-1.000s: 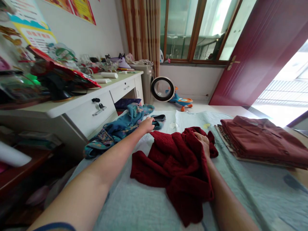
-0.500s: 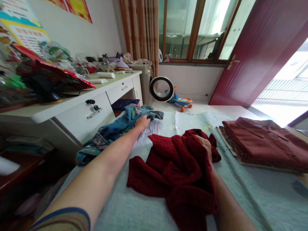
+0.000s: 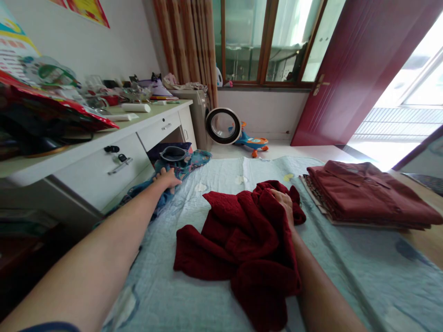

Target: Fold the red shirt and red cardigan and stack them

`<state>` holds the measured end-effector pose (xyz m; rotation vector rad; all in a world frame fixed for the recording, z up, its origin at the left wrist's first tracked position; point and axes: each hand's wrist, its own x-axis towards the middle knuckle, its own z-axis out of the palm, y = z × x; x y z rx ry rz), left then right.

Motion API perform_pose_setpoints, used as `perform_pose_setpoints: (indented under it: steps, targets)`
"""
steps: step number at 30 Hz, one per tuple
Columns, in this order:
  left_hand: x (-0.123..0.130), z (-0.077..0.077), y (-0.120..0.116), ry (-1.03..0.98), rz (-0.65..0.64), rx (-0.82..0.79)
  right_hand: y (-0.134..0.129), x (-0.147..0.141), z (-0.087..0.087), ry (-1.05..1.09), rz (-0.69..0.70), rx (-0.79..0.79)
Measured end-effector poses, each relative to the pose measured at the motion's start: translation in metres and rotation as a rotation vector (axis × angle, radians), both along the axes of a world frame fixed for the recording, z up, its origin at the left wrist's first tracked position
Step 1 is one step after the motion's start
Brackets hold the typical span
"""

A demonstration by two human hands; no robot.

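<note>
The dark red garment (image 3: 238, 235) lay crumpled on the pale blue cover (image 3: 162, 286). The right hand (image 3: 285, 203) rested on its far right part; whether the fingers had closed on cloth, I could not tell. The left hand (image 3: 169, 179) touched the blue patterned garment (image 3: 198, 160) beside the desk (image 3: 166, 115); its grip was likewise unclear. In my judgement, sound handling called for a light steadying touch on the red cloth, with the blue one well apart from it.
</note>
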<state>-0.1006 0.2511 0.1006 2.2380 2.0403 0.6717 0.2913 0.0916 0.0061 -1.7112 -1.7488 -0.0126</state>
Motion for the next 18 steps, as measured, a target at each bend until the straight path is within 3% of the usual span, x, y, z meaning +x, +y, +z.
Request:
perform_pose_setpoints:
  steps: [3,6,10,14,18]
  targets:
    - [0.020,-0.006,-0.007,0.013,-0.024,0.020,-0.001,-0.001,0.002,-0.019,0.000,0.003]
    - [0.059,-0.009,-0.019,0.002,-0.131,0.042,0.000,-0.001,0.003,-0.009,-0.009,0.007]
    - [0.128,-0.015,-0.050,-0.125,-0.532,-0.104,-0.001,0.001,0.002,0.030,-0.005,-0.020]
    - [0.182,-0.030,-0.083,-0.114,-0.747,-0.300,-0.001,0.001,0.000,0.063,0.004,-0.016]
    - [0.194,-0.050,-0.098,-0.128,-0.681,-0.412,0.001,0.004,0.005,0.118,0.024,-0.048]
